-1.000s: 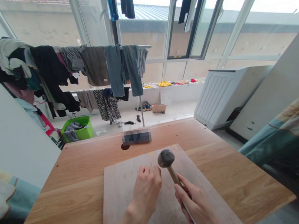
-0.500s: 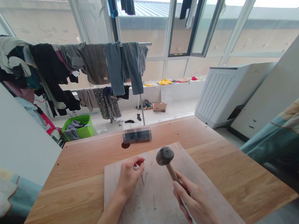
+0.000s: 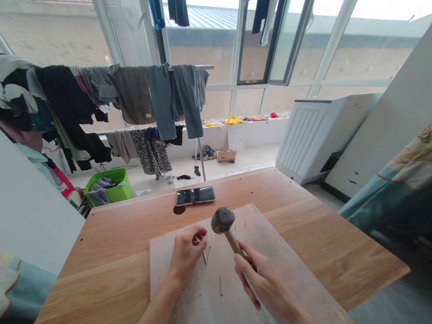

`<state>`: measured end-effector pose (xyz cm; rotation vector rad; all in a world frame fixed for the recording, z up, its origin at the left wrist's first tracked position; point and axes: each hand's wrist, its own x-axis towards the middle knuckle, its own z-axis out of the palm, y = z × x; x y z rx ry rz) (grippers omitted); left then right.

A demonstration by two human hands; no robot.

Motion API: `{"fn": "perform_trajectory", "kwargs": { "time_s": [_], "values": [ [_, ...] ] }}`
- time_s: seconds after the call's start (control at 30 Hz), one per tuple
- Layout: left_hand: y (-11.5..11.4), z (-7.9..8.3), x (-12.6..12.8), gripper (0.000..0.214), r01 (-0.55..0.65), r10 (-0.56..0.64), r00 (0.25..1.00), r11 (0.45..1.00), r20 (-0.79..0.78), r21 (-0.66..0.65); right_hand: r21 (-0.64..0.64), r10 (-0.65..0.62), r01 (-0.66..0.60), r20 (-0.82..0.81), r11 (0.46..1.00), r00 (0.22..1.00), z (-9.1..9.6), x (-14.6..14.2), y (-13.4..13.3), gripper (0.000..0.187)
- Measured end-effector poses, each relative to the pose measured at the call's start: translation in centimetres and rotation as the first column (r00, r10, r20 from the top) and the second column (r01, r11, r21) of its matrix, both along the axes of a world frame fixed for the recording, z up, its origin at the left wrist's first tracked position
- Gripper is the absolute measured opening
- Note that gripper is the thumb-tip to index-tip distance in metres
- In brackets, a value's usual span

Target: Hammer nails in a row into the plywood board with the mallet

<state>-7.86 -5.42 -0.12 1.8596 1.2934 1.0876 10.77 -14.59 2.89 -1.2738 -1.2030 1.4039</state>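
My left hand (image 3: 188, 250) is over the pale wooden board (image 3: 198, 316), thumb and fingers pinched at the upper end of a nail (image 3: 205, 258). The nail's lower part shows below the fingertips, beside a thin dark line that may be a shadow. My right hand (image 3: 261, 274) grips a mallet (image 3: 223, 220) by its wooden handle. Its dark, rounded head is raised just right of the left fingertips, apart from the nail. Another nail (image 3: 220, 285) stands in the board nearer to me. Other thin nails (image 3: 245, 222) show beyond the mallet.
The board rests on a wooden table (image 3: 95, 277). A phone (image 3: 195, 196) lies near the far edge beside a dark round hole (image 3: 179, 209). Beyond are a clothes rack (image 3: 204, 67), a green basket (image 3: 122, 189) and a white cabinet-like unit (image 3: 301, 133).
The mallet and my right hand have shifted left, closer to my left hand. My left hand keeps its pinch on the nail. The whole view has shifted slightly.
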Motion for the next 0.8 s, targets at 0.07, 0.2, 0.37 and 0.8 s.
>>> {"fn": "perform_trajectory", "kwargs": {
  "time_s": [0.07, 0.2, 0.37, 0.8],
  "values": [
    [0.1, -0.2, 0.1, 0.016, -0.005, 0.005, 1.0, 1.0, 0.025, -0.008, 0.0, 0.011, -0.011, 0.01, 1.0, 1.0, -0.2, -0.2, 0.1, 0.046],
    [0.2, -0.5, 0.1, 0.022, -0.012, 0.013, 0.997, 1.0, 0.074, -0.024, 0.008, 0.031, -0.031, 0.043, 0.999, 0.999, -0.7, -0.7, 0.4, 0.049],
    [0.2, -0.4, 0.1, 0.023, 0.015, -0.014, 0.996, 1.0, 0.093, -0.011, 0.017, 0.047, -0.049, 0.121, 0.999, 0.992, -1.3, -1.3, 0.6, 0.053],
    [-2.5, 2.0, -0.9, 0.03, 0.044, -0.03, 0.954, 0.998, -0.298, 0.038, 0.006, 0.05, -0.051, 0.087, 0.999, 0.995, -1.5, -0.6, 0.0, 0.052]
  ]
}}
